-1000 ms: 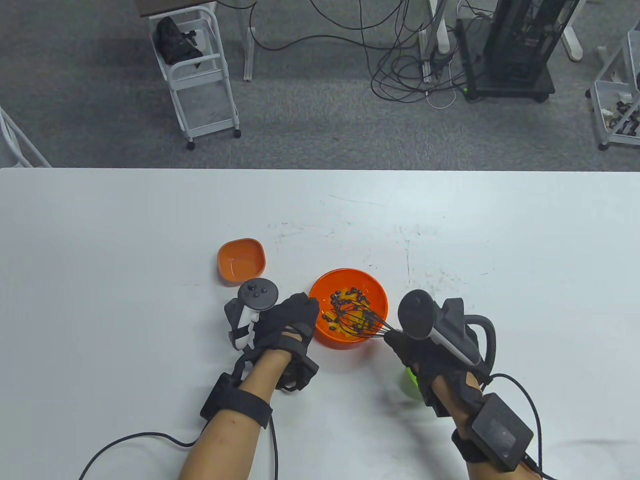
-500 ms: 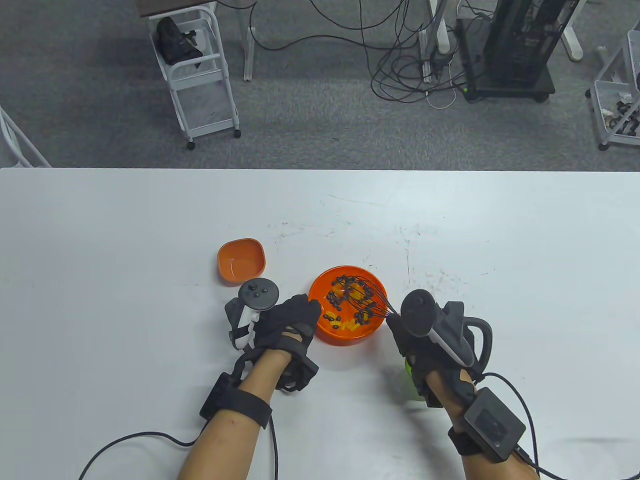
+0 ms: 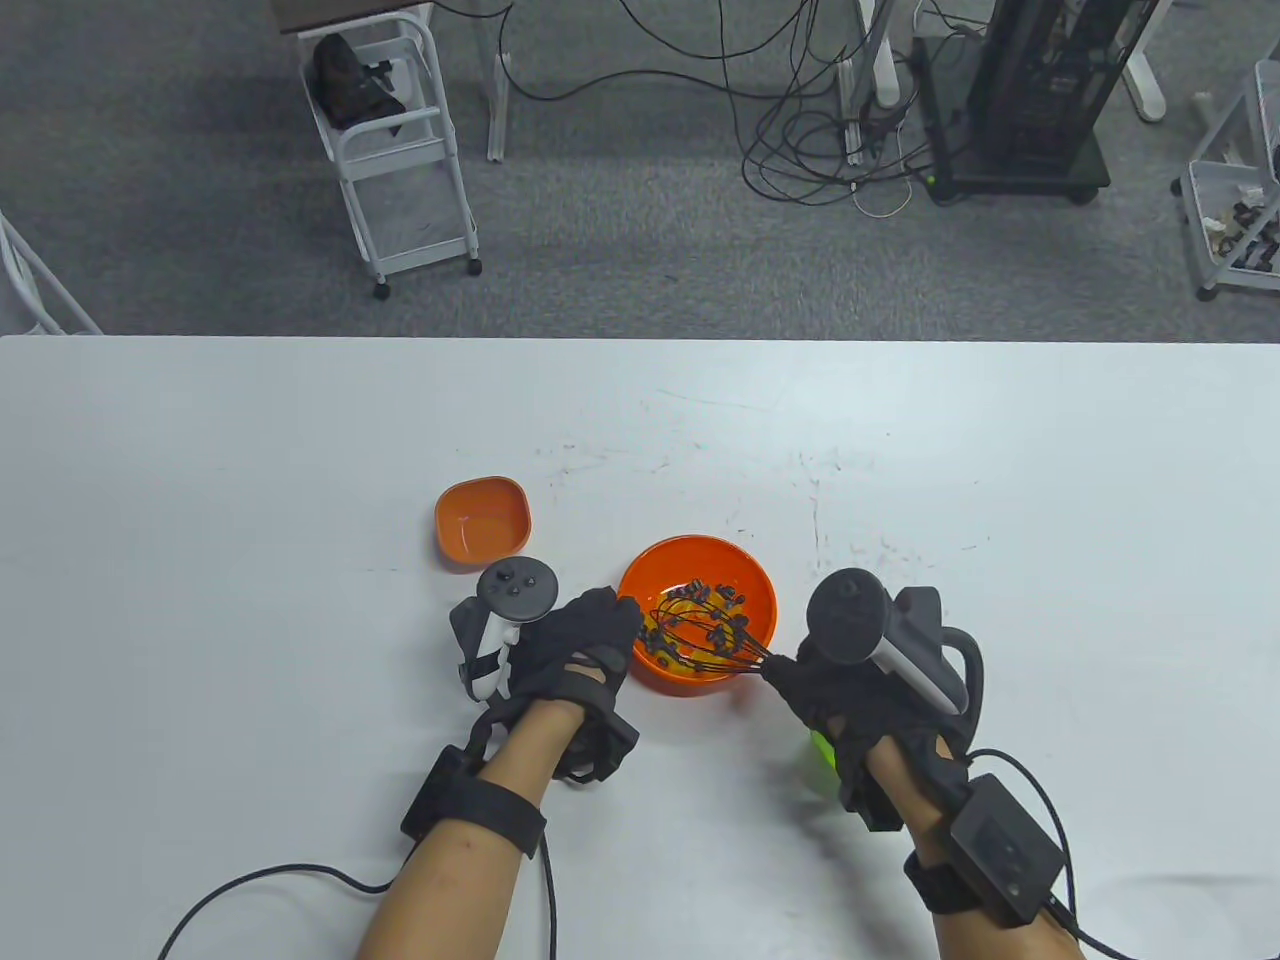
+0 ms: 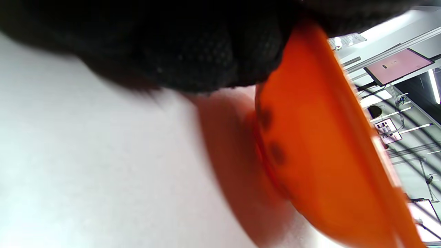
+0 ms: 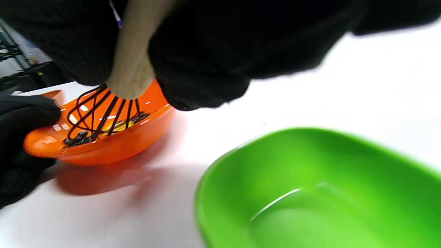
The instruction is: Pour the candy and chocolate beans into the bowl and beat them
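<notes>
An orange round bowl stands on the white table and holds dark chocolate beans and yellow candy. My left hand grips the bowl's left rim. My right hand grips a whisk by its wooden handle; the black wire head lies inside the bowl among the beans. In the left wrist view the glove covers the top and the bowl's outer wall fills the right side.
A small empty orange dish sits left of the bowl, beyond my left hand. An empty green dish lies on the table under my right hand. The table's far edge runs across the middle of the table view.
The whisk head swept from the bowl's near side to its far side and back to the near-left part. The beans were stirred about. My left hand kept still on the rim.
</notes>
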A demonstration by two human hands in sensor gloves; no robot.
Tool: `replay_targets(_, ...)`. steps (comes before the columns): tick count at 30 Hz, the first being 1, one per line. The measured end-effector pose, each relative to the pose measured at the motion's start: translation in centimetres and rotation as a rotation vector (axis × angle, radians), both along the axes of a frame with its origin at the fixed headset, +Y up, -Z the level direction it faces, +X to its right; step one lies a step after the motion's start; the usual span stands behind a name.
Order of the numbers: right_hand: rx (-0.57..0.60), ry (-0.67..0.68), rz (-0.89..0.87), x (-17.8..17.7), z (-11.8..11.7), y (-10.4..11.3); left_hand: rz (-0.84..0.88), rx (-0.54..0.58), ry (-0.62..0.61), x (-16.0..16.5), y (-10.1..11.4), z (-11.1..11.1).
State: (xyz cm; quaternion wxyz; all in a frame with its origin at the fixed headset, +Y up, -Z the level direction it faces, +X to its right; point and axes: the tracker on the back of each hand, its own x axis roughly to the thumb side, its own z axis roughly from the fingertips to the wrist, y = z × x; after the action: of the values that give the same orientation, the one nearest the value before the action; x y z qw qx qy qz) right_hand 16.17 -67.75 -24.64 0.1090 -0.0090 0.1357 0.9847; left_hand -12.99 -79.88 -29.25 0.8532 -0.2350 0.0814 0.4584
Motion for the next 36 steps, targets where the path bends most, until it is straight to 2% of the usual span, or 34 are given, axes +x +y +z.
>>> replay_targets(6,0.044,-0.071,0.052,0.7,0.1,0.4,-0.006,0.005,-0.011,0.3,0.0,0.0)
replay_targets(10,0.071,-0.103,0.044,0.9,-0.2,-0.5,-0.003,0.005,-0.024,0.3,0.0,0.0)
replay_targets(15,0.047,-0.113,-0.09,0.8,-0.7,-2.4,-0.003,0.002,-0.023,0.3,0.0,0.0)
replay_targets(18,0.036,-0.08,-0.126,-0.4,-0.6,-2.6,0.0,0.0,-0.026,0.3,0.1,0.0)
replay_targets(24,0.01,0.017,-0.1,-1.4,0.0,-1.8,0.006,-0.003,-0.014,0.2,0.0,0.0)
replay_targets(28,-0.009,0.061,-0.062,-0.9,0.4,-0.3,-0.006,0.002,-0.005,0.3,0.1,0.1)
replay_targets(36,0.085,-0.044,0.096,0.4,1.0,1.6,-0.023,0.015,-0.033,0.7,0.1,0.1)
